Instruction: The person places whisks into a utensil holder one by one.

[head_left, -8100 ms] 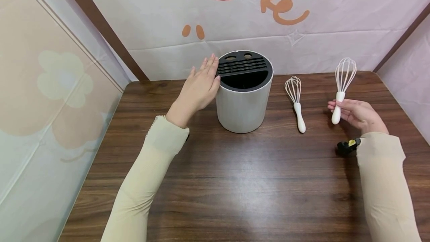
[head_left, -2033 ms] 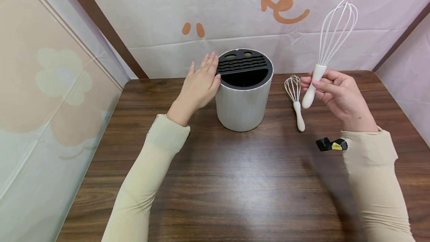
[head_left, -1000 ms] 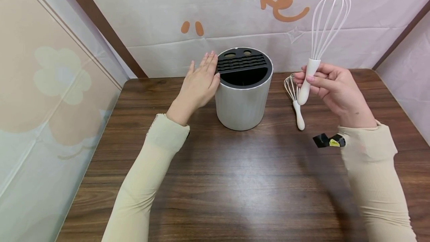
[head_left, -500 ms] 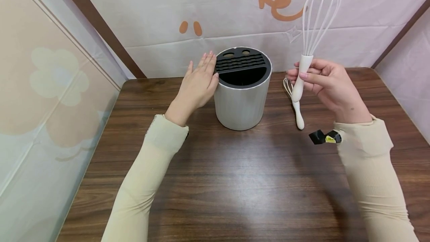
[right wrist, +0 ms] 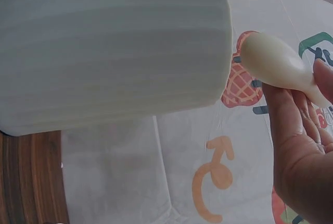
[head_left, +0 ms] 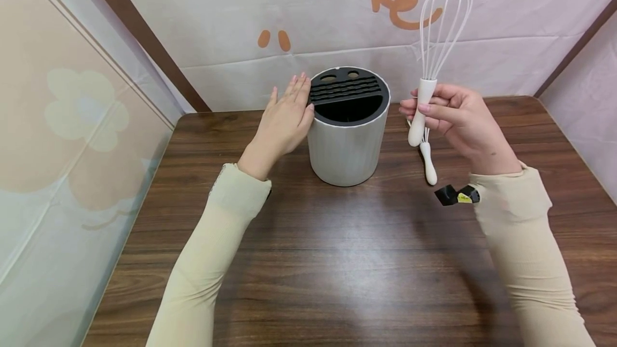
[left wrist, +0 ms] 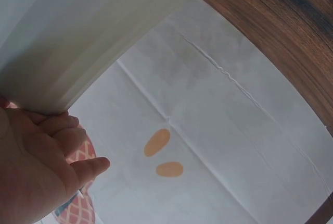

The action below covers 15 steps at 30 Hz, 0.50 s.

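Note:
A white ribbed utensil holder (head_left: 344,154) with a black slotted top stands near the table's back edge. My left hand (head_left: 284,122) rests against its left side and rim, fingers extended; the left wrist view shows that hand (left wrist: 44,161) touching the holder's wall (left wrist: 88,41). To the right of the holder, my right hand (head_left: 460,122) pinches a white whisk (head_left: 426,92) by its handle, wires up, in the air. The handle's rounded end (right wrist: 276,60) points toward the holder in the right wrist view. A smaller white whisk (head_left: 428,164) lies on the table, its wires mostly hidden behind my right hand.
The dark wooden table (head_left: 356,261) ends at a printed cloth backdrop (head_left: 222,25) behind the holder. A black device (head_left: 448,195) with a yellow label sticks out from my right sleeve. Cloth also hangs along the left side.
My right hand has lifted the whisk from low over the table's right side and carried it left toward the holder, partly covering the smaller whisk. My left hand has stayed on the holder.

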Each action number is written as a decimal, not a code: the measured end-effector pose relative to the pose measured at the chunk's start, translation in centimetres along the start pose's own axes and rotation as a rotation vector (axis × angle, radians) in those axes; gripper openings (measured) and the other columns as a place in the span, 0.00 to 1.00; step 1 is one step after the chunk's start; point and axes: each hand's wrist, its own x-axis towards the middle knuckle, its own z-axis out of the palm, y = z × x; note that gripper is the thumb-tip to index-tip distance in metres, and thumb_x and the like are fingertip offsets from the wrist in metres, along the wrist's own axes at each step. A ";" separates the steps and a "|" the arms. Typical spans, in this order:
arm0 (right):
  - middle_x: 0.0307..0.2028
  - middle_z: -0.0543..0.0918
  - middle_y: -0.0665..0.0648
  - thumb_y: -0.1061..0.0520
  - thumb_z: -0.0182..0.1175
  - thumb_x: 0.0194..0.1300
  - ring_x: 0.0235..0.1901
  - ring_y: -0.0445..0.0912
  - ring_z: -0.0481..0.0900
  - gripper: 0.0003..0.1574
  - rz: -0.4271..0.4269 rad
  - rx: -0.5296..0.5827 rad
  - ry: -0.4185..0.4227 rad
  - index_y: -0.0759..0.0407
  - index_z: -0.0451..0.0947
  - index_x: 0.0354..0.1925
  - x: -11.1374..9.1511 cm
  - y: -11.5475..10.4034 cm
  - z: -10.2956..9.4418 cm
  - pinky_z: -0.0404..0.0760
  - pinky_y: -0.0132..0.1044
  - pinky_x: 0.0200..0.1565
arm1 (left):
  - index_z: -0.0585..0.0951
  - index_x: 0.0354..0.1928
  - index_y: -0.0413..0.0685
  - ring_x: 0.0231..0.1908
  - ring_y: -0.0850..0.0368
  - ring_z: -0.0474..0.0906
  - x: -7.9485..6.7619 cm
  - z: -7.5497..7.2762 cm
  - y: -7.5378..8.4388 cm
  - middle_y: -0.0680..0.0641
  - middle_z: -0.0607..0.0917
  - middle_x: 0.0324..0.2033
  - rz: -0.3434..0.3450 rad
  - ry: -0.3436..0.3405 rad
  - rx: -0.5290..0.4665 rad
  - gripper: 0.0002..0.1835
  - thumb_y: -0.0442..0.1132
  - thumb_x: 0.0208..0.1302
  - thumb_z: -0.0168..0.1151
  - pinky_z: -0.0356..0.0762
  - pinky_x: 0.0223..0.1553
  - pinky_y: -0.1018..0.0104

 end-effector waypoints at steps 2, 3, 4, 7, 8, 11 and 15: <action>0.37 0.85 0.68 0.78 0.49 0.62 0.42 0.54 0.84 0.14 0.000 0.004 -0.009 0.75 0.77 0.44 0.1 0.0 0.1 0.81 0.39 0.43 | 0.48 0.74 0.43 0.72 0.58 0.36 0.0 0.0 0.0 0.47 0.47 0.73 -0.001 0.002 -0.001 0.31 0.49 0.74 0.28 0.32 0.69 0.51; 0.37 0.85 0.68 0.78 0.49 0.62 0.42 0.54 0.84 0.14 0.001 0.006 -0.010 0.76 0.77 0.44 0.2 0.1 0.2 0.81 0.39 0.43 | 0.48 0.74 0.43 0.72 0.58 0.36 0.0 0.0 0.0 0.47 0.47 0.73 -0.001 0.003 0.000 0.31 0.49 0.74 0.28 0.32 0.69 0.51; 0.37 0.85 0.67 0.78 0.49 0.62 0.42 0.54 0.84 0.14 0.001 0.007 -0.012 0.76 0.77 0.44 0.2 0.1 0.3 0.81 0.39 0.43 | 0.48 0.74 0.43 0.72 0.58 0.36 0.0 0.0 0.0 0.47 0.47 0.73 -0.002 0.004 0.000 0.31 0.49 0.74 0.28 0.32 0.69 0.51; 0.37 0.85 0.67 0.78 0.50 0.62 0.42 0.54 0.84 0.14 0.004 0.008 -0.010 0.76 0.77 0.44 0.3 0.1 0.5 0.81 0.38 0.43 | 0.48 0.74 0.43 0.72 0.59 0.36 0.0 0.0 -0.1 0.48 0.47 0.73 -0.003 0.005 0.000 0.31 0.49 0.74 0.28 0.33 0.69 0.50; 0.37 0.85 0.67 0.78 0.50 0.62 0.42 0.54 0.84 0.14 0.004 0.007 -0.008 0.75 0.77 0.44 0.3 0.1 0.5 0.81 0.38 0.43 | 0.48 0.74 0.43 0.72 0.59 0.36 0.0 0.0 -0.1 0.48 0.47 0.73 -0.003 0.006 0.000 0.31 0.49 0.74 0.28 0.34 0.69 0.50; 0.37 0.85 0.67 0.78 0.50 0.62 0.42 0.54 0.84 0.14 0.005 0.000 -0.008 0.75 0.77 0.44 0.4 0.2 0.6 0.82 0.37 0.41 | 0.48 0.74 0.43 0.72 0.59 0.35 0.0 0.0 -0.1 0.48 0.46 0.73 -0.002 0.003 0.001 0.31 0.49 0.74 0.28 0.33 0.69 0.50; 0.37 0.85 0.67 0.78 0.50 0.62 0.42 0.54 0.84 0.14 0.007 -0.001 -0.014 0.75 0.77 0.44 0.5 0.2 0.8 0.82 0.36 0.40 | 0.48 0.74 0.43 0.72 0.59 0.36 -0.1 0.0 -0.1 0.48 0.47 0.73 -0.001 0.006 0.002 0.31 0.49 0.74 0.28 0.33 0.69 0.51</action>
